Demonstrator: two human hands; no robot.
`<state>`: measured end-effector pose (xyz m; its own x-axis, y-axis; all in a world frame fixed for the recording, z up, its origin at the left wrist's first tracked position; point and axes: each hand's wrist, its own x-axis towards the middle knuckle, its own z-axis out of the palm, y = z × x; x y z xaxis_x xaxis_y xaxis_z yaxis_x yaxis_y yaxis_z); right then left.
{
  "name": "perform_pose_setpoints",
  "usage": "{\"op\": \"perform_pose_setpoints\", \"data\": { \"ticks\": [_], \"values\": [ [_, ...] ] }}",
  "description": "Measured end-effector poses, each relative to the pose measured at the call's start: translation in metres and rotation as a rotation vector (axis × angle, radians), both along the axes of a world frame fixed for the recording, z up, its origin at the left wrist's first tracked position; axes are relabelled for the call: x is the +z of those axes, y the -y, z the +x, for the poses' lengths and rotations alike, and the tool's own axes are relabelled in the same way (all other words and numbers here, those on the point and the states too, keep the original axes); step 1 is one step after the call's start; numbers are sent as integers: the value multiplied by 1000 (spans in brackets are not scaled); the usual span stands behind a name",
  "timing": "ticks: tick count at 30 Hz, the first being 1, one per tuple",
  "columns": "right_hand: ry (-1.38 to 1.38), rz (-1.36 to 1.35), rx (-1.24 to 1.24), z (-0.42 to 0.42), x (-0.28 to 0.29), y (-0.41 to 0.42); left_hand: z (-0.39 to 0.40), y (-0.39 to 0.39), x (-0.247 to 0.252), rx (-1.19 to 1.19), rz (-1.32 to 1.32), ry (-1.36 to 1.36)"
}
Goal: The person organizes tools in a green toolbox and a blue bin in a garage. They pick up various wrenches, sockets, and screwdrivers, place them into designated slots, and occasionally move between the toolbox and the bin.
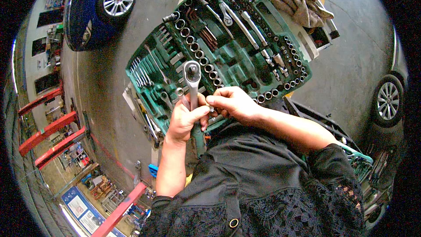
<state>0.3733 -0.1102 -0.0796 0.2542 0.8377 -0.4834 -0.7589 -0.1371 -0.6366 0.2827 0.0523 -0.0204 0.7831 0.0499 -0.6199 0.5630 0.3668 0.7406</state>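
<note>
My left hand (184, 121) is closed around a ratchet wrench (193, 87), its round head pointing up and away from me. Beside the ratchet, a ring-ended spanner (180, 92) runs down to the same hand; whether it is gripped too, I cannot tell. My right hand (234, 103) pinches a small shiny metal piece (211, 109), close to the left fingertips. Its fingers hide most of that piece. Under both hands lies an opened green socket-set case (230, 57) with sockets in rows, hex keys (207, 38), extension bars and another ratchet (227, 16).
A crumpled cloth (296, 1) lies on a surface beyond the case. A blue car (88, 13) stands at upper left, and another car's wheel (388, 101) shows at right. Red beams (47, 133) are at left. A second green tool case (360, 163) is by my right elbow.
</note>
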Motion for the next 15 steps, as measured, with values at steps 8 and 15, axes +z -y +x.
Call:
{"op": "perform_pose_setpoints", "data": {
  "ticks": [8,15],
  "values": [
    [-13,56,68,4,-12,3,1,3,-8,1,83,-54],
    [6,93,19,4,-18,8,5,13,-8,16,126,-39]
  ]
}}
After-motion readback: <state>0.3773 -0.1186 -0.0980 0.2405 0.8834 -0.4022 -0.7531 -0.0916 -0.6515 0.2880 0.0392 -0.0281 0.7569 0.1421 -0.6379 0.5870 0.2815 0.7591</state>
